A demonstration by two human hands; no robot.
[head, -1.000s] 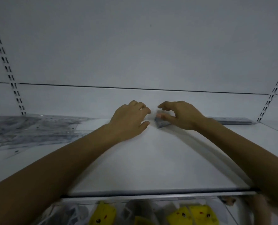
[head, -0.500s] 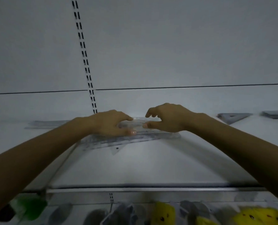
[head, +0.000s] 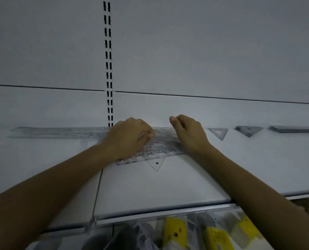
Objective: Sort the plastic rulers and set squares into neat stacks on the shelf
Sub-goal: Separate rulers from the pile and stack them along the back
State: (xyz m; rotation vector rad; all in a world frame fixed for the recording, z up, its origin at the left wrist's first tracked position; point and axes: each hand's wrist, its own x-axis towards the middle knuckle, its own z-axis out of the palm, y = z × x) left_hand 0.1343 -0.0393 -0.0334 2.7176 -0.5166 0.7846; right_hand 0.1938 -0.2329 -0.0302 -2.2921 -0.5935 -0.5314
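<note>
The pile of transparent plastic rulers and set squares (head: 159, 150) lies on the white metal shelf (head: 168, 186), near its back wall. The left hand (head: 130, 138) rests on the pile's left part, fingers curled down onto it. The right hand (head: 188, 134) rests on the pile's right end, fingers curled; whether it pinches anything cannot be determined. Two grey triangular set-square stacks (head: 248, 130) lie farther right.

Single head-worn, wide-angle view. We stand before the shelf (head: 168, 186) and look forward and slightly down, facing its back panel (head: 204, 51) almost squarely, within arm's reach. Our forearms enter from the bottom corners; the left hand (head: 128, 138) and right hand (head: 188, 134) sit mid-frame over the rulers (head: 161, 147). The shelf's front edge and the goods (head: 174, 231) below cross the bottom edge.
</note>
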